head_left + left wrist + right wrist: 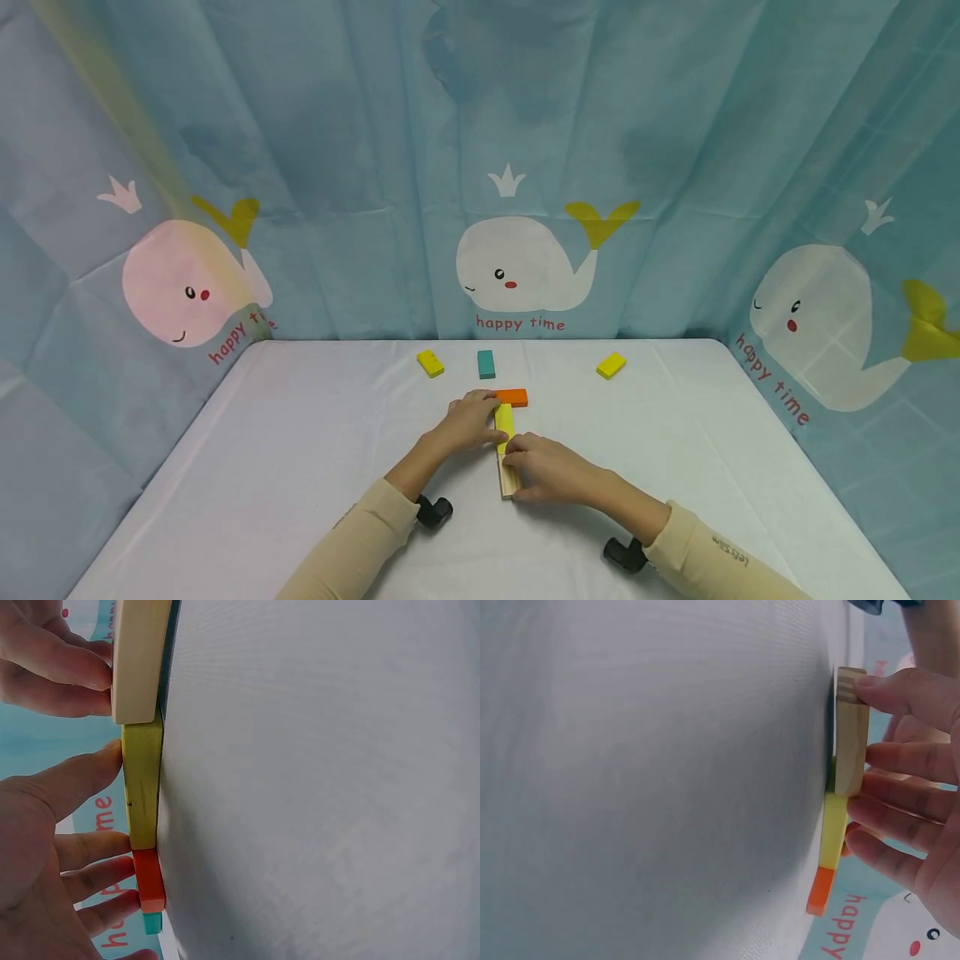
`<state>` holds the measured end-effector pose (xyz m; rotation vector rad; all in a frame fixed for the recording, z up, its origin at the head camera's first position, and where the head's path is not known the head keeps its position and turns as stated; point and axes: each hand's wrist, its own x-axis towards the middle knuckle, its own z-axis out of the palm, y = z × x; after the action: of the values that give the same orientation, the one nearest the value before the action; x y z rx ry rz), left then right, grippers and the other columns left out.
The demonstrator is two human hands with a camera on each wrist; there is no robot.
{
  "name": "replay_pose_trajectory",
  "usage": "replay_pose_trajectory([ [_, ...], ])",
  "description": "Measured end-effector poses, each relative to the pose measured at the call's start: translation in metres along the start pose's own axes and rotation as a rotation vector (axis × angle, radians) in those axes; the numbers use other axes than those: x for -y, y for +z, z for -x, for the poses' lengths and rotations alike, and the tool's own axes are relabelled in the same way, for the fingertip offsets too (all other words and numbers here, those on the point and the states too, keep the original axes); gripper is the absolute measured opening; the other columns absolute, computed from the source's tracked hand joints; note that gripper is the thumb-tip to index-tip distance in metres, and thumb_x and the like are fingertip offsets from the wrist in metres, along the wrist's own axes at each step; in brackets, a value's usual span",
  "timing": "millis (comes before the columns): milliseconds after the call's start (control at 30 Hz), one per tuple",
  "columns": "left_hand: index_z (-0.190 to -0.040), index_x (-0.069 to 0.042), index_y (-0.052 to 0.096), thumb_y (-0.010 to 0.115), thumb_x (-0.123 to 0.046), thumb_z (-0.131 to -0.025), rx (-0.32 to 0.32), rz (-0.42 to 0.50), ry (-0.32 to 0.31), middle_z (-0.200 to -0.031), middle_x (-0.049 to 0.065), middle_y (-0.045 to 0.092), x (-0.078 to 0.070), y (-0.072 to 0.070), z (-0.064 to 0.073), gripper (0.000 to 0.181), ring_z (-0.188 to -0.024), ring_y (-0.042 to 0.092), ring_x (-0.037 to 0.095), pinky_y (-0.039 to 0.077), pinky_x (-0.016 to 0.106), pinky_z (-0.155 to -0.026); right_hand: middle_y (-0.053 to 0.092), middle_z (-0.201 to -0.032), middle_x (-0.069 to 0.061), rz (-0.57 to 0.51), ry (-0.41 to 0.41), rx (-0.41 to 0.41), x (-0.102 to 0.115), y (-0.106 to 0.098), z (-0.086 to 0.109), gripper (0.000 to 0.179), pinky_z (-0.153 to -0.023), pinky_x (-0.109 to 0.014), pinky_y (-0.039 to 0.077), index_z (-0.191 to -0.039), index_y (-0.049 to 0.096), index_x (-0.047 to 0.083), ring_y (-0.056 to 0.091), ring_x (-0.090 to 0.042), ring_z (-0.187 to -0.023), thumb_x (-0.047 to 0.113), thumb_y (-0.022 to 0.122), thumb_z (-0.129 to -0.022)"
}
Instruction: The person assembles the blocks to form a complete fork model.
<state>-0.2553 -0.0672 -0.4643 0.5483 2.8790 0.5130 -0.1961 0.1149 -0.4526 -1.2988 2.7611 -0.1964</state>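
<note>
An orange block (513, 397) lies crosswise at the far end of a yellow block (504, 417). A plain wooden block (509, 482) meets the yellow one at its near end, all in one line. My left hand (471, 421) touches the yellow block, thumb near its near end and fingers toward the orange block; in the left wrist view those fingers (97, 874) look fairly straight. My right hand (558, 471) holds the wooden block (853, 742), thumb at its near end and fingers along the upper side and far end.
Behind the row, a teal block (486, 364) and a yellow block with small marks (431, 363) lie on the white table (300, 433). Another yellow block (611, 365) sits farther right. A blue curtain (360, 208) with whale prints surrounds the table's far sides.
</note>
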Motion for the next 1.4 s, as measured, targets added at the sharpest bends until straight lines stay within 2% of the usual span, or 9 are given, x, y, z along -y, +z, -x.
replay_pose_trajectory([
  [600,-0.136,-0.007,0.055,0.074,-0.042,-0.084,-0.002,-0.005,0.013,-0.147,0.011,0.048,0.0000,-0.0017,0.0007,0.066,-0.138,0.041,0.031,0.037,0.056,-0.109,0.062,-0.117,-0.001,-0.004,-0.001,-0.011,-0.0026,0.0024,-0.0001,0.049,-0.093,-0.023,0.053,-0.119,0.069,0.008,0.058,-0.013,-0.108,0.036,0.080,-0.080],
  [1067,-0.134,-0.007,0.057,0.075,-0.041,-0.084,-0.001,0.007,0.000,-0.147,0.011,0.048,-0.0009,-0.0021,0.0015,0.064,-0.138,0.041,0.030,0.037,0.055,-0.110,0.061,-0.117,-0.001,-0.069,-0.013,0.025,-0.0059,-0.0008,-0.0015,0.047,-0.094,-0.022,0.052,-0.115,0.071,0.008,0.057,-0.012,-0.107,0.037,0.080,-0.080],
  [1400,-0.133,-0.006,0.057,0.075,-0.041,-0.083,-0.004,-0.010,0.004,-0.146,0.011,0.049,-0.0017,-0.0029,0.0018,0.064,-0.138,0.041,0.029,0.038,0.055,-0.109,0.061,-0.118,-0.002,-0.088,-0.028,0.043,-0.0078,-0.0027,-0.0017,0.042,-0.095,-0.023,0.051,-0.116,0.071,0.009,0.057,-0.013,-0.108,0.031,0.079,-0.081],
])
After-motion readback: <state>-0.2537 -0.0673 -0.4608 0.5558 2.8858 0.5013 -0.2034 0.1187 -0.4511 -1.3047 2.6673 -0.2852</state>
